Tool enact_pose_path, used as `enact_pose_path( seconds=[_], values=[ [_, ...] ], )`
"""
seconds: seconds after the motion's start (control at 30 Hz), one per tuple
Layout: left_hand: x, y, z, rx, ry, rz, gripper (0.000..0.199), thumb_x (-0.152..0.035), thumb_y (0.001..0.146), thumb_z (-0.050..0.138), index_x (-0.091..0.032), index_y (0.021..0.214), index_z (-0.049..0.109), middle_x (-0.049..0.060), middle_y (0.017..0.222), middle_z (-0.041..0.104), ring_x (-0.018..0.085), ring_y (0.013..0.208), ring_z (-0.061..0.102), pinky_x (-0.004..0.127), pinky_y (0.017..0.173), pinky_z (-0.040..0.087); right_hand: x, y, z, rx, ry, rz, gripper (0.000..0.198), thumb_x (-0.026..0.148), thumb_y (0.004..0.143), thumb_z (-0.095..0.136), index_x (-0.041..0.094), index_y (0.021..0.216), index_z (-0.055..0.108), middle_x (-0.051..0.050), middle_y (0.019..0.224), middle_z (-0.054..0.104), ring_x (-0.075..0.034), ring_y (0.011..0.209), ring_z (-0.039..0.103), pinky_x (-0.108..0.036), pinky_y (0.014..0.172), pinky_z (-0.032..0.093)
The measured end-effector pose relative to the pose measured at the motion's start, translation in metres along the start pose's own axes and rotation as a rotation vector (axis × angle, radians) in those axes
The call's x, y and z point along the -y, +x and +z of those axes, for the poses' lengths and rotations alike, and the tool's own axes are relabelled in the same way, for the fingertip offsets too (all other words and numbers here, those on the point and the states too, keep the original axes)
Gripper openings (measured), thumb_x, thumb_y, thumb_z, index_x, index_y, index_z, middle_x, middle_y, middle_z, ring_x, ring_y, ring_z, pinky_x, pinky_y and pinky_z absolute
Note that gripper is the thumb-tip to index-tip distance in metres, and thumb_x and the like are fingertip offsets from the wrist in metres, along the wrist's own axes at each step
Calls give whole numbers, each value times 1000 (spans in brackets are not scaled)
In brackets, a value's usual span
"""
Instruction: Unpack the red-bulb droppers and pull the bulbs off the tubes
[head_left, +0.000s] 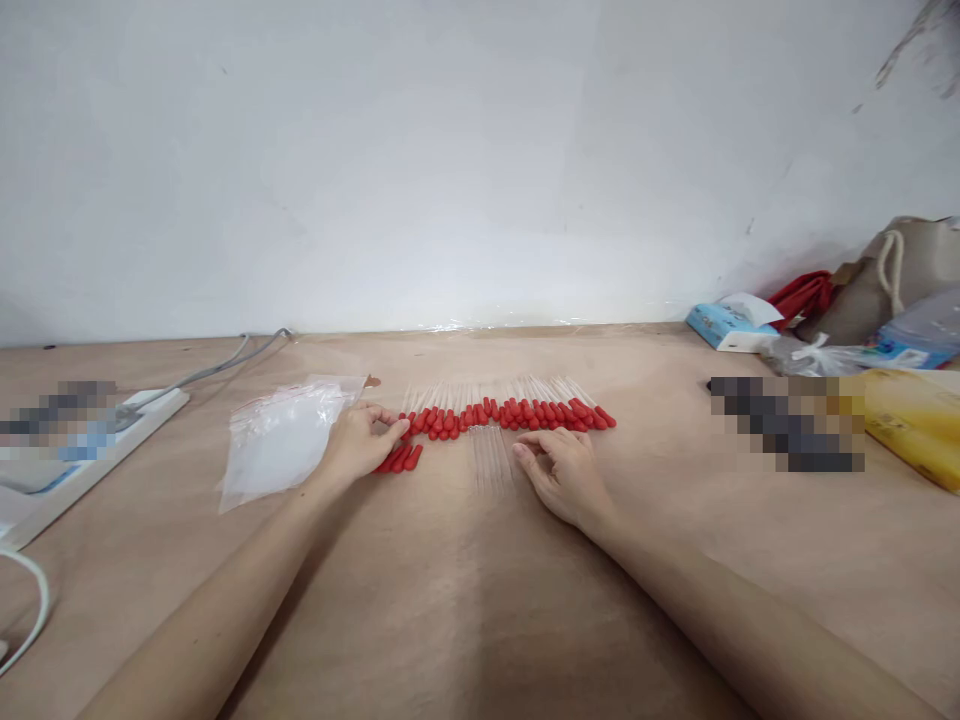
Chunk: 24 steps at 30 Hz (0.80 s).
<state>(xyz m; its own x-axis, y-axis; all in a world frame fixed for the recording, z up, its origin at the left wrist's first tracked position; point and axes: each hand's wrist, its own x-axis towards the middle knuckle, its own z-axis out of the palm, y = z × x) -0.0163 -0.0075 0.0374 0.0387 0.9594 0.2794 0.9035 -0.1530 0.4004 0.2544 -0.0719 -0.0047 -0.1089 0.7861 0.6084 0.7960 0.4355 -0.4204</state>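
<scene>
A row of thin clear droppers with red rubber bulbs [517,412] lies across the table, stems toward the wall. My left hand [367,437] is at the row's left end, its thumb and fingers closed at a red bulb. Beneath that hand lie several loose red bulbs [406,458], partly hidden. In front of the row, several bare clear tubes [489,460] lie side by side. My right hand [564,470] is just right of these tubes, fingers curled and thumb close to the index finger. Whatever is between those fingertips is too small to make out.
A clear plastic zip bag [281,450] lies left of my left hand. Farther left is a white power strip [161,405] with a grey cable [225,360]. On the right are a blue tissue pack [724,325], a yellow bag [911,425] and a blurred dark object [784,425].
</scene>
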Motion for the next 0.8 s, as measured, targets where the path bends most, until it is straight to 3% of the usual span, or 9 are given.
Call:
enact_pose_path(
  seconds=[0.13,0.2,0.3,0.37,0.43,0.53,0.6,0.7,0.8],
  values=[
    [-4,0,-10,-110,-38,-67,26,-43,70,53,-20,68,64,5,84,62,23,82,57,32,73,44,-1,0,2,-19,38,12,23,36,86,44,20,87,61,-3,79,65,-16,75,57,-34,76,35],
    [-11,-4,-17,-207,-67,-23,24,-42,71,54,-19,70,64,4,86,62,23,86,56,33,75,43,-1,0,2,-46,61,8,24,36,85,45,20,95,59,-6,90,63,-18,84,57,-35,79,37],
    [-29,-21,-18,-316,-121,194,19,-37,73,56,-19,70,63,4,88,61,21,90,54,35,83,41,-5,-1,-3,-165,40,-42,50,44,79,52,18,121,44,-14,115,51,-25,107,48,-40,86,38],
    [-42,-37,-9,-274,-156,408,14,-30,76,56,-19,73,62,3,89,60,18,88,54,34,82,41,-9,-1,-9,-234,-20,-128,75,53,71,58,17,131,32,-17,127,42,-29,115,41,-44,91,36],
    [-51,-53,3,-228,-170,611,7,-23,77,57,-19,81,62,3,89,61,17,87,54,34,81,41,-11,-2,-16,-219,-84,-259,83,58,66,61,20,133,31,-16,129,41,-30,116,40,-46,96,30],
    [-53,-68,21,-257,-153,860,10,-15,75,60,-20,85,60,2,86,64,16,83,55,34,79,42,-10,-4,-24,-51,-125,-434,68,53,71,59,25,129,37,-8,119,54,-25,114,44,-46,100,23],
    [-50,-71,28,-278,-135,940,14,-12,74,62,-20,86,59,2,85,65,16,83,54,34,79,42,-6,-5,-26,45,-120,-481,54,45,77,56,26,127,41,-3,106,62,-21,107,49,-45,100,22],
    [-47,-70,30,-294,-134,973,15,-12,73,63,-19,86,59,1,84,65,16,82,54,34,78,42,-1,-6,-23,67,-123,-492,39,34,83,51,24,121,48,0,83,67,-14,84,56,-44,99,21],
    [-50,-69,30,-286,-159,940,15,-15,74,62,-19,88,60,2,87,65,17,84,54,34,79,43,2,-8,-18,30,-141,-519,24,29,84,50,24,106,58,4,66,64,-10,67,52,-44,100,17]
  ],
)
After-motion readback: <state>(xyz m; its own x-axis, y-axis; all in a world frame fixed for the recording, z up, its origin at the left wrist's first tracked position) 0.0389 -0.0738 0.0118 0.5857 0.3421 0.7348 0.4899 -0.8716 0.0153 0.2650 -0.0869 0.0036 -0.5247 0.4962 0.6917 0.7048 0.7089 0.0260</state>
